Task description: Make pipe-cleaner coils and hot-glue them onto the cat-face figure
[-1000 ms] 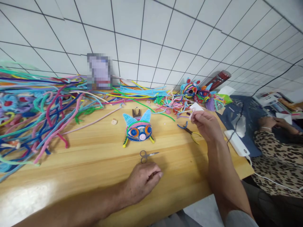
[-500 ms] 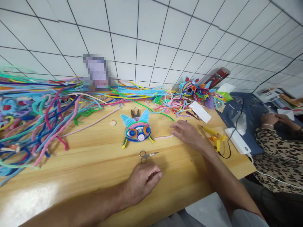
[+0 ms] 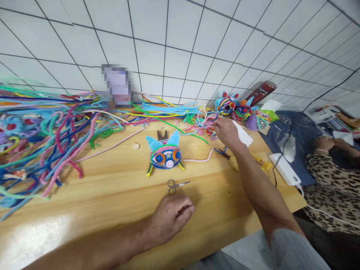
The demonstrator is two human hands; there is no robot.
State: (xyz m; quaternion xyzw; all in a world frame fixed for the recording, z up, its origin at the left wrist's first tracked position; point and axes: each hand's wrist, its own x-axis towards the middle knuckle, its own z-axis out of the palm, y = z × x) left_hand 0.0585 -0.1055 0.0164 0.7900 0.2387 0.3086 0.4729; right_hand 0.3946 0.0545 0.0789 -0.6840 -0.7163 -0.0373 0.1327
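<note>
My right hand (image 3: 226, 132) reaches over a pile of short pipe cleaner scraps (image 3: 201, 125), fingers stretched to the left and nothing visible in them. My left hand (image 3: 173, 217) rests on the table, fingers curled closed, with nothing showing in it. Just above it lie small scissors (image 3: 177, 185). Behind them sits a pipe cleaner animal face (image 3: 165, 156) with light-blue ears, orange and blue eyes and a pink nose. A pale pink pipe cleaner (image 3: 199, 160) lies to its right, its far end bent upward. Dark-jawed pliers (image 3: 162, 135) show behind the ears.
Many long pipe cleaners (image 3: 56, 146) cover the left side. Finished colourful figures (image 3: 226, 105) and a red flask (image 3: 263, 92) stand at the back right. A yellow glue gun (image 3: 263, 162), partly behind my right forearm, lies near a white power strip (image 3: 285, 169). Another person's hands (image 3: 323, 144) are at far right.
My right hand has moved up and to the right, away from the pale pink pipe cleaner, whose bent end now shows. My left hand stays in place.
</note>
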